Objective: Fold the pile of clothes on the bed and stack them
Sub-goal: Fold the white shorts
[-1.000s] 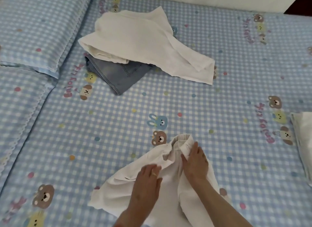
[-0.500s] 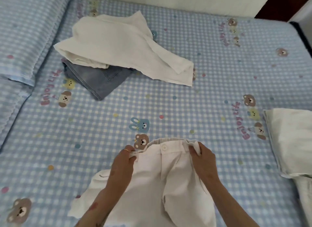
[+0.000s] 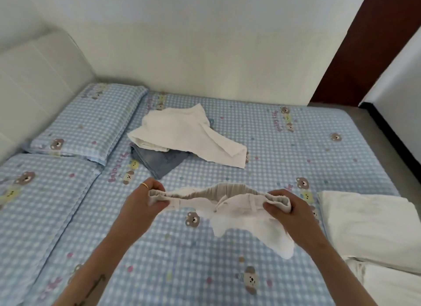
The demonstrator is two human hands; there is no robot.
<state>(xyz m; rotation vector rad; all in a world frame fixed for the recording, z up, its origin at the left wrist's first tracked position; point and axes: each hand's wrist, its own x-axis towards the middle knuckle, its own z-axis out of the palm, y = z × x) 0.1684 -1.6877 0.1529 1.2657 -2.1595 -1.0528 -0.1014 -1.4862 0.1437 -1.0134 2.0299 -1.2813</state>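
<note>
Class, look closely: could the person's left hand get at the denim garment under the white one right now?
Probably not at once: the left hand is gripping the white shorts. The bed between it and the denim garment looks bare, and the denim's near edge is exposed.

Taking the white shorts [image 3: 230, 211] as the landmark: they hang stretched between the left hand [image 3: 143, 205] and right hand [image 3: 288, 211], lifted off the bed [image 3: 262, 137], so open sheet lies beneath and in front of them. Beyond them, a white garment [image 3: 182, 134] lies over folded jeans [image 3: 157, 162], with a bare strip between. To their right, folded white cloth [image 3: 369, 228] fills the bed's edge. Far left of them sits a pillow [image 3: 91, 123].
</note>
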